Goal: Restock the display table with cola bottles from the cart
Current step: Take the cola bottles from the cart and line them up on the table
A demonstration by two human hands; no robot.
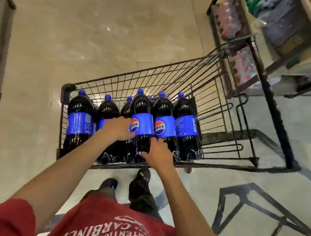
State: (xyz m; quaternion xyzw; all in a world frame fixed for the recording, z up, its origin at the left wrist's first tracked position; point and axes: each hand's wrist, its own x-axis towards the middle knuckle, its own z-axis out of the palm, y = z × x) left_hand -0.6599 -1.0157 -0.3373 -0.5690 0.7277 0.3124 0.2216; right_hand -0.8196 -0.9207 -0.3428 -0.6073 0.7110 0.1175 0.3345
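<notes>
Red shirt (pixel 108 230); left hand (pixel 117 127) and right hand (pixel 158 155) fingers grip cola bottle (pixel 143 110), other bottles (pixel 166 115) crowding it in cart (pixel 176 77).

At least six cola bottles (pixel 79 119), one wire cart (pixel 66 91), two hands (pixel 118 128), two dark shoes (pixel 109 184)

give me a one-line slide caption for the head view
Left hand and right hand hold a cola bottle among others in the wire cart.

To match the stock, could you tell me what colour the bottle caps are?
The bottle caps are blue, seen best in the head view.
</notes>
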